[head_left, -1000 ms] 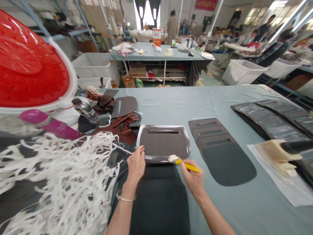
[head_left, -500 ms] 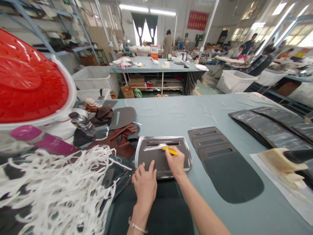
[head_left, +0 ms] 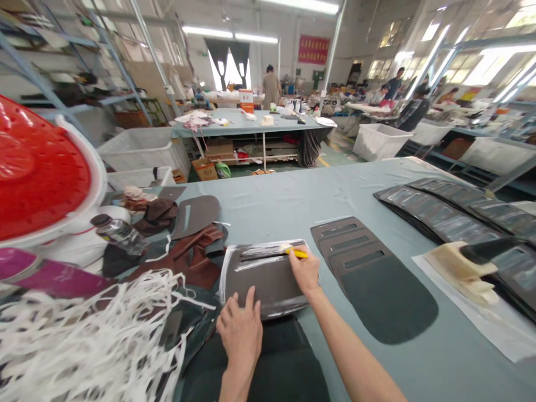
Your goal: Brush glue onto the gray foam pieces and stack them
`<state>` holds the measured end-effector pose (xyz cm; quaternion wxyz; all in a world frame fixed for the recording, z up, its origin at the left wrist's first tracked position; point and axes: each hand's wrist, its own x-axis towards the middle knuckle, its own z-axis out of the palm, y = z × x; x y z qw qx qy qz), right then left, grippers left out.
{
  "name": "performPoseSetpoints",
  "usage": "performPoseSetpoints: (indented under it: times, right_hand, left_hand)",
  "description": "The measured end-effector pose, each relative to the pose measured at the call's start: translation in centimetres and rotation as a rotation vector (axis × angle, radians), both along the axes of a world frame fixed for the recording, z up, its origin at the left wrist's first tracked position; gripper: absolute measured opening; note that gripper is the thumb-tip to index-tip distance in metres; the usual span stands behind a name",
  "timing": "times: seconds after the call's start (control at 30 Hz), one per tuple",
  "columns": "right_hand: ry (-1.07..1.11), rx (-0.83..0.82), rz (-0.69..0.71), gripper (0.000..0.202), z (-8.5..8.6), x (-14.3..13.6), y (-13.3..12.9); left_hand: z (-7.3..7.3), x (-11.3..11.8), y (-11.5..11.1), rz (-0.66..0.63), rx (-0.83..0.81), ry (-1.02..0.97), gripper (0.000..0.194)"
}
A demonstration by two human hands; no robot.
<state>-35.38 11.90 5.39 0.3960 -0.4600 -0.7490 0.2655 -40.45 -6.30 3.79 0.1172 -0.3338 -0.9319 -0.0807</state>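
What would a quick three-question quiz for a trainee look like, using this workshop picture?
1. Which hand grips the yellow-handled, white-tipped brush?
2. True or false: the heap of thin, tangled white strips lies to the right of the flat, dark brown, slotted panel being brushed.
3. How many rectangular slots show in the stack of overlapping, dark, round-ended panels?

Key:
1. The right hand.
2. False: the white strips lie to its left.
3. Three.
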Motion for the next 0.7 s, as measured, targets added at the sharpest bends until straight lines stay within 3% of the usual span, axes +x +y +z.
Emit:
performPoseSetpoints:
  times: [0.1,0.17,0.37,0.53,0.7]
  right_hand:
    - [0.009,0.060,-0.223,0.029,-0.1,5.7,3.0]
    - [0.013,0.046,-0.242,0.032,-0.6,7.8,3.6]
    - [0.045,-0.130,-0.092,0.037,-2.4,9.2,1.4]
    - [0.254,-0.224,0.042,0.032,-1.1,9.7,-0.6]
    - [0.444,-0.375,0.168,0.028,-1.6,9.7,-0.7]
  left_hand:
    - [0.6,0.2,1.0,0.037,0.058,-0.049,0.034]
    - [1.0,0.4,2.4,0.021,0.133,-0.154,0.030]
    - [0.2,2.6,9.6,-0.181,0.568,-0.922,0.020]
    - [-0.7,3.9,14.3,-0.160,0.640,-1.111,0.042]
    - [0.7,3.7,14.5,-0.153,0.704,-1.224,0.045]
